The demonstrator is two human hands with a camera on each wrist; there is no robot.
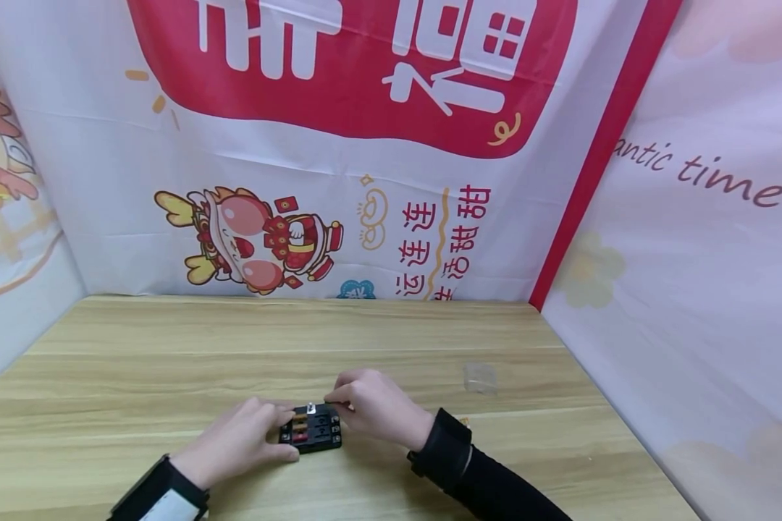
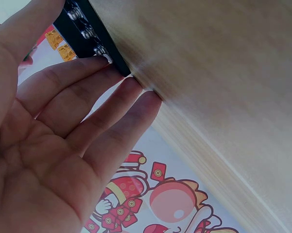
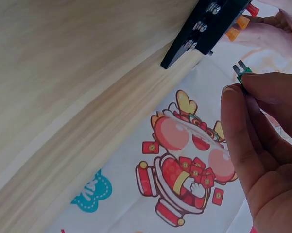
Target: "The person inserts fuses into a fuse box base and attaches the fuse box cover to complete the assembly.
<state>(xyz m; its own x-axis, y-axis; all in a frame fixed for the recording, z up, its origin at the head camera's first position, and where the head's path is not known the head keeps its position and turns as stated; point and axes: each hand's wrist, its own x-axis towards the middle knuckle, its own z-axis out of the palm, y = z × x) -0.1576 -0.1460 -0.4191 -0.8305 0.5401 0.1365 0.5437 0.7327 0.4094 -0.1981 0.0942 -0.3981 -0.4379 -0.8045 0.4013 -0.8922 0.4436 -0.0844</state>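
A black fuse block [image 1: 326, 443] lies on the table with screw terminals along its sides. Orange blade fuses [image 3: 233, 33] and a red blade fuse [image 3: 252, 9] are seated in it. My left hand [image 1: 244, 441] grips the block's left side, thumb at the near corner and fingers along the edge. Between thumb and fingertips, my right hand [image 1: 381, 409] pinches a small green blade fuse [image 3: 242, 73], its two metal prongs pointing out toward the block. In the right wrist view the fuse is apart from the block. The head view hides it behind the fingers.
On the wood-grain table [image 1: 169, 354], a clear plastic piece [image 1: 480, 378] lies to the right. A small orange item [image 1: 465, 422] shows partly beside the right cuff. Printed cloth [image 1: 378, 159] hangs behind the table's far edge and along both sides.
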